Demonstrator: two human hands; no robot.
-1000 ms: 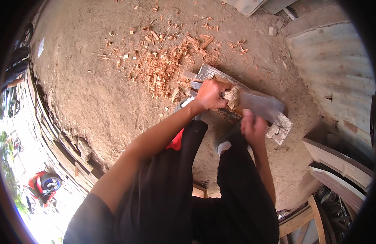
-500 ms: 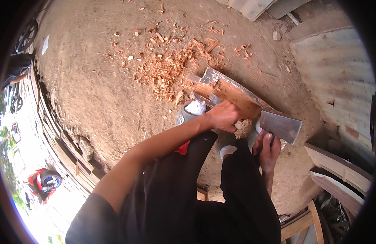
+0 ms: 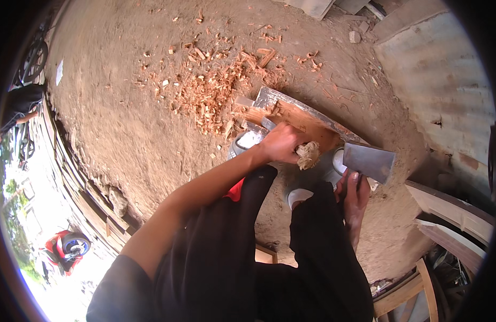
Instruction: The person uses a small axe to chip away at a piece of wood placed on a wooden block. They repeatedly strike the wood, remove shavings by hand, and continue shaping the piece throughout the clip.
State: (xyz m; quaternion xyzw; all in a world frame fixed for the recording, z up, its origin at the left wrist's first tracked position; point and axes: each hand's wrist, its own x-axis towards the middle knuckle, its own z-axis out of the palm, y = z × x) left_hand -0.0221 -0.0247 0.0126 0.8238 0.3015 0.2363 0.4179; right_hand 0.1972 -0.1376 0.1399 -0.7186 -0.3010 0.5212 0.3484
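My left hand (image 3: 283,142) is closed round a chisel. Its flat metal blade (image 3: 268,123) sticks out beyond my fist toward the wood, and its frayed, mushroomed handle end (image 3: 308,155) shows on the near side. Just beyond lies a wooden board (image 3: 307,121), reddish-brown on its cut face with a worn whitish edge. Whether the chisel's tip touches it, I cannot tell. My right hand (image 3: 356,190) grips a cleaver (image 3: 368,162), its broad grey blade held flat near the board's right end. The cleaver's handle is mostly hidden by my fingers.
Wood chips (image 3: 210,91) are strewn over the dirt floor beyond the board. My feet are close to the board, by my hands. A corrugated metal sheet (image 3: 435,80) stands at right, with wooden panels (image 3: 452,206) below it. A red motorbike (image 3: 63,249) is far left.
My left hand and the chisel have shifted slightly left, along with the board in the picture. The cleaver stays beside the board's right end.
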